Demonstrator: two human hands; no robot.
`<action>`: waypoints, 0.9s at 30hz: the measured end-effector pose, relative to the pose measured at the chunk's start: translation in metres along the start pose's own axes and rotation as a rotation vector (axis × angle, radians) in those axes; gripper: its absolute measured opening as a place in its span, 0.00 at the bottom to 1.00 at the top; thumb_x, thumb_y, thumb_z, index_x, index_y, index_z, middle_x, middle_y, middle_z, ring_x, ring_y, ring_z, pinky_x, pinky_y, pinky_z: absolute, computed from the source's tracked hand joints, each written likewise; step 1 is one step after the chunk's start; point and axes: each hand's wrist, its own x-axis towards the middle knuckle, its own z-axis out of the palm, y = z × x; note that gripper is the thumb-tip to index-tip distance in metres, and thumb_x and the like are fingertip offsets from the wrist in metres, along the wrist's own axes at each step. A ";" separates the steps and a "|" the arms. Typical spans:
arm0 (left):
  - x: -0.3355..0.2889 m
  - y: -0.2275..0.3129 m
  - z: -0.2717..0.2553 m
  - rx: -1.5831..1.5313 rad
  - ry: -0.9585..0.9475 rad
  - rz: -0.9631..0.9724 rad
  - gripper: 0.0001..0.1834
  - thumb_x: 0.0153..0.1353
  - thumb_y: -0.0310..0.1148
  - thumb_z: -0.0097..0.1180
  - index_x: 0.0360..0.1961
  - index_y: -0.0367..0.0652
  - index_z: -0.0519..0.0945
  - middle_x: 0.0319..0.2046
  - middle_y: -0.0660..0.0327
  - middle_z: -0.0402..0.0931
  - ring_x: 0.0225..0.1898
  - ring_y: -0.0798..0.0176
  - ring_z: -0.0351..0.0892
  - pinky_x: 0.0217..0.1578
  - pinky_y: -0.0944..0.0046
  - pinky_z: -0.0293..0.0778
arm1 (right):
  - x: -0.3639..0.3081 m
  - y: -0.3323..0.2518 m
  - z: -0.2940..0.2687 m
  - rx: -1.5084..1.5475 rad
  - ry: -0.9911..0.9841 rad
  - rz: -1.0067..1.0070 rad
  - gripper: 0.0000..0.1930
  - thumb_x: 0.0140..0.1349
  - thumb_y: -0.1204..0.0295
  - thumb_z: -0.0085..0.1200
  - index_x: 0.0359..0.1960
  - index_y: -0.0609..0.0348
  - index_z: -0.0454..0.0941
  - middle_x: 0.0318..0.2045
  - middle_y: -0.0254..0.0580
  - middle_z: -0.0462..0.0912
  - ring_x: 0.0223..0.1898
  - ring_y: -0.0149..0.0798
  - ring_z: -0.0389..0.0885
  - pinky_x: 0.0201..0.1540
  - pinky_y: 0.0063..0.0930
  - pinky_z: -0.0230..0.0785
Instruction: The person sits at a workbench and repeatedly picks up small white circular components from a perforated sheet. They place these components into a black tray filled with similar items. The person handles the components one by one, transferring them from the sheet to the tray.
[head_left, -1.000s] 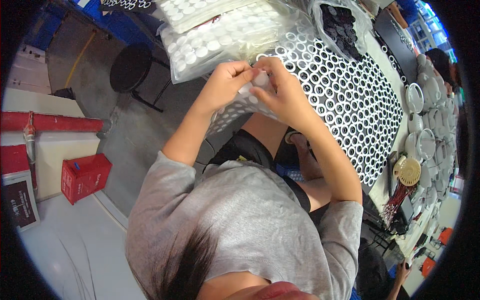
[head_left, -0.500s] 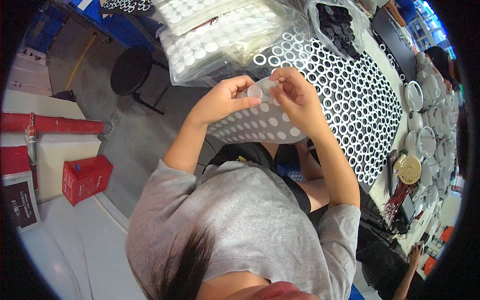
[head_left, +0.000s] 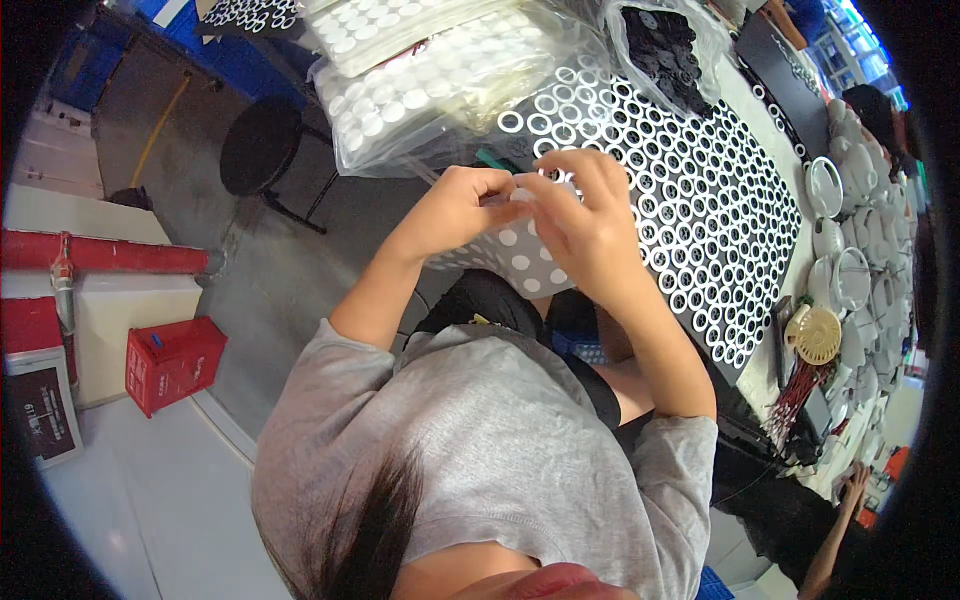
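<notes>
Red and hard-edged, a box (head_left: 176,365) stands to my left, well apart from the counter (head_left: 772,150); nearer is a round black stool (head_left: 262,147). Crinkled clear plastic, a bag (head_left: 410,100) of stacked sheets with round white dots, overlaps the upper left corner of the black board (head_left: 738,374). My left hand (head_left: 450,215) is closed, thumb against bent fingers, gripping the upper edge of a dotted sheet (head_left: 518,265). That thin, limp, greyish sheet hangs over my lap, outside the counter's near edge. Half a second ago it was spread wider, a pale disc plain at my left thumb; now my right hand (head_left: 588,225) has come inward across it, so the edge being worked is mostly hidden. The right fingers are curled over; I cannot tell what their tips hold. A smooth green strip (head_left: 492,158) now shows just beyond my fingers. To the right, glossy white rings (head_left: 690,215) cover the board in close rows, and a filmy bag of black discs (head_left: 660,60) lies at its upper edge. Past its right side are a ribbed cream fan (head_left: 820,335) and smooth, rounded white shells (head_left: 858,275), crowded together.
</notes>
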 end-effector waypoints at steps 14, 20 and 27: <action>-0.005 0.016 0.005 -0.289 -0.030 0.009 0.05 0.48 0.25 0.54 0.27 0.34 0.76 0.22 0.67 0.72 0.25 0.78 0.67 0.26 0.77 0.64 | -0.021 0.008 0.004 -0.083 0.146 0.021 0.14 0.33 0.76 0.55 0.27 0.54 0.73 0.36 0.40 0.70 0.37 0.43 0.67 0.39 0.34 0.58; -0.001 0.023 0.005 -0.014 -0.020 0.138 0.08 0.46 0.29 0.52 0.26 0.34 0.75 0.20 0.63 0.72 0.24 0.73 0.68 0.27 0.72 0.66 | -0.033 0.012 0.006 -0.071 0.230 -0.038 0.14 0.37 0.71 0.52 0.31 0.53 0.75 0.41 0.42 0.70 0.39 0.45 0.68 0.42 0.37 0.58; -0.009 0.016 0.007 -0.023 0.007 0.084 0.06 0.45 0.27 0.55 0.21 0.35 0.74 0.15 0.67 0.70 0.19 0.78 0.64 0.21 0.75 0.61 | -0.025 0.007 0.003 0.057 0.142 0.001 0.11 0.38 0.74 0.56 0.28 0.54 0.76 0.34 0.36 0.72 0.39 0.41 0.66 0.41 0.31 0.59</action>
